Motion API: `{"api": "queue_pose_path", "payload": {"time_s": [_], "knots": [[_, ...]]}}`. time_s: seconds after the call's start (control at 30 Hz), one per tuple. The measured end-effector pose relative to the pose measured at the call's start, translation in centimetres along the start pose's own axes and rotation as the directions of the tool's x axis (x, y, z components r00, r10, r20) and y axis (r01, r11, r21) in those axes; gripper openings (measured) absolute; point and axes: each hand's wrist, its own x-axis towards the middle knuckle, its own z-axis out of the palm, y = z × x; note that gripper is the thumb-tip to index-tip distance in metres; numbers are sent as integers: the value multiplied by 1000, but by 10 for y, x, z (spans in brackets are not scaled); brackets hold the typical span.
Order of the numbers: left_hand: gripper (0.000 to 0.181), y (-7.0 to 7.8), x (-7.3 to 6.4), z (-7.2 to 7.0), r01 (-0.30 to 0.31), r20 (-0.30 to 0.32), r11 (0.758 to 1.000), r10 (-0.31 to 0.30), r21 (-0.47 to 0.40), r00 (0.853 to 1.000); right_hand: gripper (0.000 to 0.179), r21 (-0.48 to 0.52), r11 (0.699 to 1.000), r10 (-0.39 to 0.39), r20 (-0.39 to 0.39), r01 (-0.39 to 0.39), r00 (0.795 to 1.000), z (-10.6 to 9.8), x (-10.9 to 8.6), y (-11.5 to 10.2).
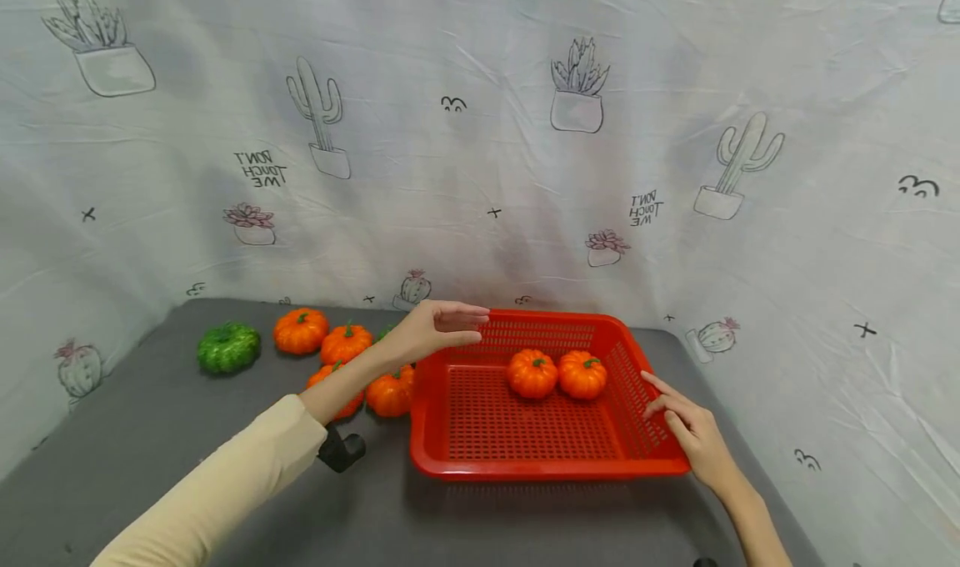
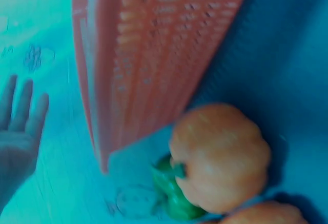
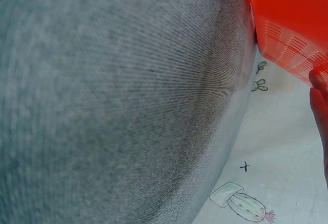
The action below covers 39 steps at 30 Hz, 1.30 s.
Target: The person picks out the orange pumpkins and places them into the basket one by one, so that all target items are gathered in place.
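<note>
A red plastic basket (image 1: pixel 525 469) with slotted walls stands on the table, with two small orange pumpkins (image 1: pixel 532 373) inside toward its back right. My left hand (image 1: pixel 435 330) hovers over the basket's back left corner, fingers extended, thumb apart, holding nothing. In the left wrist view that hand (image 2: pixel 20 131) appears at the left edge with straight fingers, beside the basket wall (image 2: pixel 154 55). My right hand (image 1: pixel 693 434) holds the basket's right rim, some fingers reaching over to the inner side. The right wrist view shows only part of this hand (image 3: pixel 320 101) at the basket's edge.
Left of the basket lie several orange pumpkins (image 1: pixel 301 331) and a green one (image 1: pixel 228 348). Another green item (image 2: pixel 177 193) sits behind an orange pumpkin (image 2: pixel 220 157). A black strap piece (image 1: pixel 342 450) shows under the left forearm. A printed cloth (image 1: pixel 495 133) hangs behind the grey table (image 1: pixel 150 434).
</note>
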Motion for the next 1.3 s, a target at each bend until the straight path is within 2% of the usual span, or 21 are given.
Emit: {"api": "queue_pose_path", "payload": {"time_s": [0.1,0.23,0.47,0.7,0.77,0.93,1.03,1.17,1.3], "knots": [[46,-4,-16,-13,-24,-17,999,23,-43,1000,29,-7,1000,-4,5,4,1000,0,2,0],[47,-8,-35,-28,-43,-56,999,41,-29,998,30,2,1000,3,0,-3,1000,1,2,1],[47,-19,-75,-52,36,-63,999,-37,-18,997,30,7,1000,5,-1,-5,1000,0,2,2],[47,-42,-112,-77,37,-58,999,-38,-3,998,29,6,1000,22,20,-22,1000,0,1,1],[47,-50,-120,-84,38,-57,999,-39,-22,998,29,6,1000,20,22,-20,1000,1,1,1],[49,-66,-134,-97,-18,-52,992,12,-124,999,30,-6,1000,23,20,-23,1000,0,-1,1],[51,-75,-137,-102,-45,-69,988,36,-144,997,30,-8,1000,29,16,-28,999,0,-2,1],[53,-86,-138,-104,-34,-87,993,24,-113,996,30,-11,1000,29,11,-29,1000,-1,-1,0],[54,-96,-137,-104,18,-113,999,-24,-51,993,30,-7,1000,22,20,-22,1000,-1,0,1]]}}
